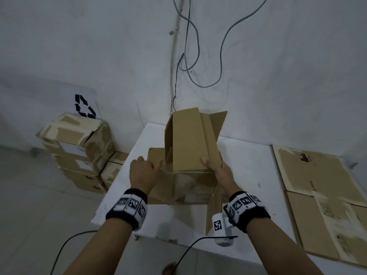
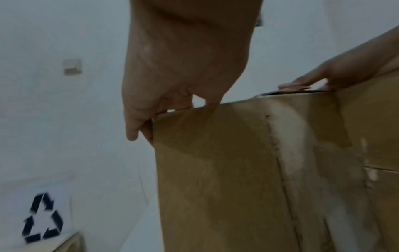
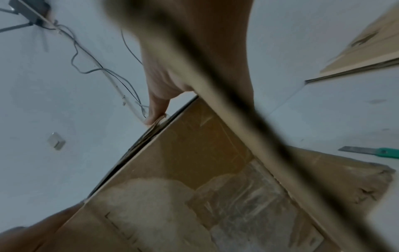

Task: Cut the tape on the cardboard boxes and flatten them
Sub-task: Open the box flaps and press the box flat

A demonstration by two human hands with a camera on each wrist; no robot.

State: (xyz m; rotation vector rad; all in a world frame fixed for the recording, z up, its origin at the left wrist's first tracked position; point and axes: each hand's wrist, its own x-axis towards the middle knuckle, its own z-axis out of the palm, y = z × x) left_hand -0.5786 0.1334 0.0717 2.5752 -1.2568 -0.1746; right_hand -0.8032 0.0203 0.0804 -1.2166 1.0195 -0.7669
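Note:
An opened brown cardboard box [image 1: 188,139] stands on the white table [image 1: 248,175], its flaps spread at the far end and toward me. My left hand [image 1: 150,162] grips the edge of the box's left flap [image 2: 215,170], with the fingers curled over its rim. My right hand [image 1: 214,167] holds the box's near right corner, thumb on the upper panel and fingers hidden round the side. In the right wrist view the thumb [image 3: 157,105] presses the box's edge, and a blurred flap [image 3: 237,119] crosses the picture. Torn tape patches show on the near panel [image 3: 237,196].
A green-handled utility knife [image 3: 373,151] lies on the table right of the box. Flattened boxes [image 1: 317,185] lie at the right. Taped boxes [image 1: 79,151] are stacked on the floor at the left under a recycling sign [image 1: 84,106]. Cables [image 1: 198,66] hang on the wall.

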